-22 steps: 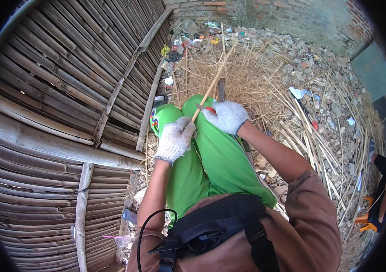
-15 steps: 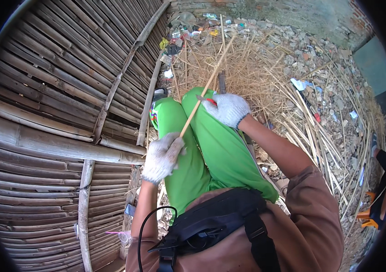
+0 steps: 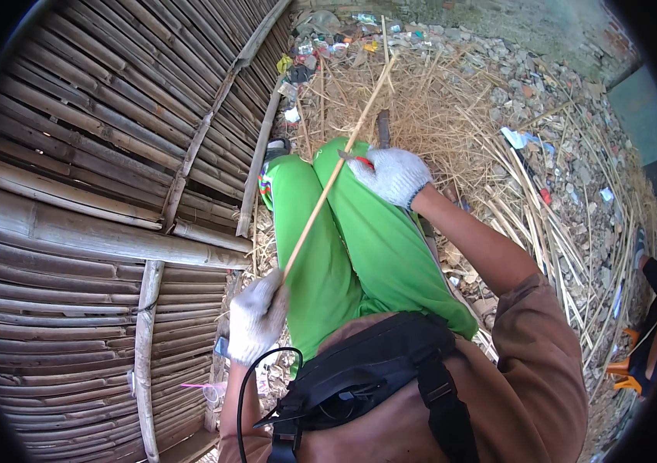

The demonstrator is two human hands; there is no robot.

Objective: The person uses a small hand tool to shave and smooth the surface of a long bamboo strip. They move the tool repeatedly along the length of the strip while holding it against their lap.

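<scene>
A long, thin bamboo strip (image 3: 313, 218) slants across my green-trousered knees, its far end above the ground ahead. My left hand (image 3: 257, 315), in a white knit glove, is closed around the near end of the strip beside my left thigh. At my right knee, my right hand (image 3: 395, 177), gloved the same way, grips a small knife (image 3: 365, 163) with a red handle. Its short blade lies against the strip about halfway along. Most of the handle is hidden inside the glove.
A bamboo slat wall (image 3: 104, 139) rises close on the left. Straw-like shavings (image 3: 436, 108) cover the ground ahead, with loose bamboo strips (image 3: 548, 239) and rubble to the right. A dark flat piece (image 3: 383, 128) stands beyond my right hand. Another person's leg (image 3: 656, 282) shows at the far right.
My left hand has drawn back toward my body and slightly left, pulling the bamboo strip along. My right hand with the knife has stayed nearly in place at the knee.
</scene>
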